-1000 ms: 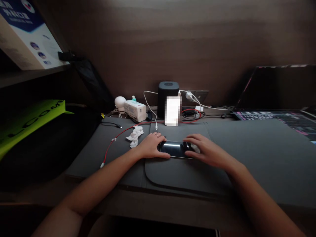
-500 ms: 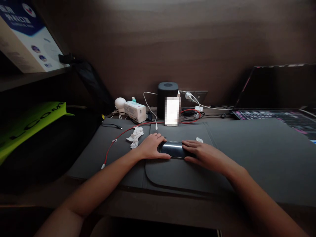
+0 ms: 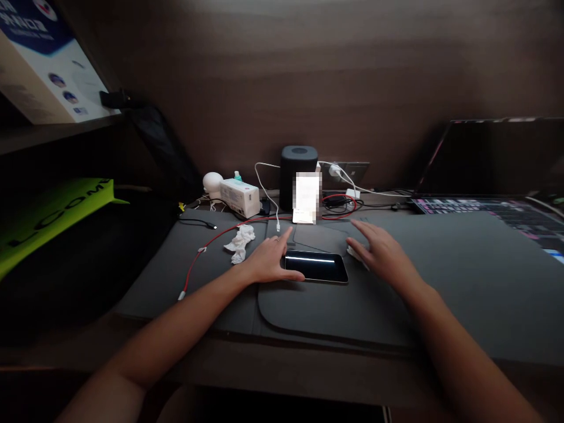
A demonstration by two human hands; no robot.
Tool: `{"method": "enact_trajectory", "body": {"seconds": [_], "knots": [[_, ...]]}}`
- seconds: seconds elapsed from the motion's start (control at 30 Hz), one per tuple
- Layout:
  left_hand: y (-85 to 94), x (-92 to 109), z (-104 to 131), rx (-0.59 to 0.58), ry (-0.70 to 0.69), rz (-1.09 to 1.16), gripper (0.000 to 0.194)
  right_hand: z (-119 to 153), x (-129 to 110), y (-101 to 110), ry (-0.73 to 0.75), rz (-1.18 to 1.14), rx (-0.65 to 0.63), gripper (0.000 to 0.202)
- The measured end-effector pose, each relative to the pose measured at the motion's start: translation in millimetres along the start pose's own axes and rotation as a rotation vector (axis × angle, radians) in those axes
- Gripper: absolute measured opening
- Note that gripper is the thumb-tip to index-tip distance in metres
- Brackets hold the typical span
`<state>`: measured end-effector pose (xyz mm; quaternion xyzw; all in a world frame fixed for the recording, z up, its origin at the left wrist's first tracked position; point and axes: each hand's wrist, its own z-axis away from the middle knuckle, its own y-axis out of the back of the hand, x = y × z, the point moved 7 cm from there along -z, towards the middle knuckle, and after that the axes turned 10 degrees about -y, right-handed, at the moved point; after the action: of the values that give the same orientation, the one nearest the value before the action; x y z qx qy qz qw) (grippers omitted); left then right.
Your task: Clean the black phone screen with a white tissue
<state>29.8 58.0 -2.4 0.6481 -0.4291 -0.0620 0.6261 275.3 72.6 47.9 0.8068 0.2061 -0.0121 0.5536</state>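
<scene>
A dark smartphone (image 3: 317, 268) lies flat, screen up, on the grey desk mat (image 3: 458, 276). At its left end is my left hand (image 3: 268, 258), thumb stretched along the near edge and index finger pointing away, not closed around it. My right hand (image 3: 383, 249) hovers off the phone's right end with fingers apart and nothing in them. Partly hidden under its thumb is a small white crumpled tissue (image 3: 353, 253). Another crumpled tissue (image 3: 240, 242) rests left of my left hand.
Behind the phone stand a dark speaker (image 3: 298, 154) and a blurred bright patch in front of it. A white box (image 3: 240, 198), a red cable (image 3: 190, 271) and a white cable (image 3: 277, 225) lie further left. An open laptop (image 3: 493, 161) occupies the right.
My right hand has let go of the phone and moved right and away from me, uncovering the phone's right end. My left index finger has stretched out from the phone's edge.
</scene>
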Motion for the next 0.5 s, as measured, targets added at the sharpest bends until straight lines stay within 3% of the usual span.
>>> {"method": "enact_trajectory", "body": {"seconds": [0.13,0.27,0.37,0.5], "knots": [[0.0,5.0,-1.2,-0.021,-0.075,-0.057,0.092,2.1,29.9,-3.6,-0.176,0.007,-0.232,0.052],[0.6,8.3,-0.5,-0.012,-0.123,-0.078,0.076,5.9,26.8,-12.4,-0.078,-0.048,-0.444,0.032],[0.2,8.0,0.2,-0.008,-0.121,-0.076,0.076,7.4,6.7,-13.3,0.076,-0.057,-0.457,0.023],[0.5,8.8,-0.1,-0.018,-0.108,-0.077,0.074,10.4,-21.3,-8.7,0.124,-0.147,-0.383,0.026]]}}
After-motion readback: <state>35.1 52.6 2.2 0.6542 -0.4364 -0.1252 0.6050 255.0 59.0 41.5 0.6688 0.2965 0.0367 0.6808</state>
